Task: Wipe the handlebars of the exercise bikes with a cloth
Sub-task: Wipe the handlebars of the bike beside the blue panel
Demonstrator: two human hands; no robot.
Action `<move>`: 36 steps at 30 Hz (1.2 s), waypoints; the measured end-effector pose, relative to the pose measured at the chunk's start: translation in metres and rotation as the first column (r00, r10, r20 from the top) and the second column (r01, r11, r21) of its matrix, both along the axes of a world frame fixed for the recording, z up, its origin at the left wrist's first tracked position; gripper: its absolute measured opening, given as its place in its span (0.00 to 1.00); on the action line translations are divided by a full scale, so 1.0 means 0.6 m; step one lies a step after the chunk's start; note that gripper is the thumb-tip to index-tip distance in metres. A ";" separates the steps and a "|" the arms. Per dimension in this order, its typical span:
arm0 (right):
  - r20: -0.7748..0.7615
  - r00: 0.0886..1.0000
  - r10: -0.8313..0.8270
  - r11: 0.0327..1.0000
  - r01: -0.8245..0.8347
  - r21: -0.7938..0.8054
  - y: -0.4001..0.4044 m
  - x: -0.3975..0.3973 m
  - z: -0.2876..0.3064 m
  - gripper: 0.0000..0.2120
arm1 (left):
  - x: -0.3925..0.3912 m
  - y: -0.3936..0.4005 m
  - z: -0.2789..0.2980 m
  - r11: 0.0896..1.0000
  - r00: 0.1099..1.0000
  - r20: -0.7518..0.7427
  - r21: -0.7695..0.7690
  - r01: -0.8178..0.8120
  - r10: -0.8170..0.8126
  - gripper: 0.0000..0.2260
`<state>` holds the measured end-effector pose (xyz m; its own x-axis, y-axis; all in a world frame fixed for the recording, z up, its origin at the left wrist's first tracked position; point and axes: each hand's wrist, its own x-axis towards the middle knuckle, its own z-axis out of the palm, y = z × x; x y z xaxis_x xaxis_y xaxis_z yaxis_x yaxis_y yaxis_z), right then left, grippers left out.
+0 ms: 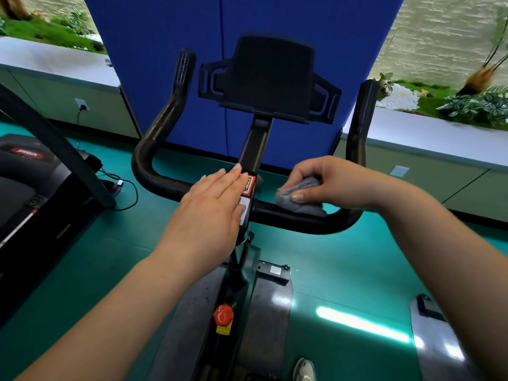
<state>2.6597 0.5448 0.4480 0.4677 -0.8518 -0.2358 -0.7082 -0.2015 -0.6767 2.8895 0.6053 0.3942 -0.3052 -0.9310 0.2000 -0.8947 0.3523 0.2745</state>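
One bike, two hands, one gray cloth.

The right hand (334, 182) pinches the gray cloth (301, 198) and presses it on the black handlebar (297, 220), just right of the middle post. The left hand (211, 210) lies flat with straight fingers on the post's stickers (248, 185). One tablet holder (270, 78) stands beyond both hands. One red knob (224, 314) sits below them.

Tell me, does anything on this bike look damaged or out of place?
Nothing stands out. The handlebar looks whole, the tablet holder sits straight, the right hand holds the cloth on the bar, and the left hand rests flat at the middle.
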 end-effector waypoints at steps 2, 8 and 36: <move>-0.008 1.000 0.008 0.999 -0.007 0.044 -0.004 -0.012 0.003 0.05 | -0.001 0.000 -0.001 1.000 1.000 -0.006 0.005 -0.006 0.006 0.25; 0.098 0.994 -0.038 0.997 0.044 -0.062 -0.012 0.047 -0.025 0.05 | -0.006 -0.001 0.000 1.000 1.000 -0.005 0.003 -0.018 0.019 0.26; -0.137 0.900 0.413 0.903 -0.385 0.192 -0.092 -0.017 0.008 0.07 | -0.073 0.004 0.006 0.978 0.981 -0.026 -0.072 -0.194 0.192 0.22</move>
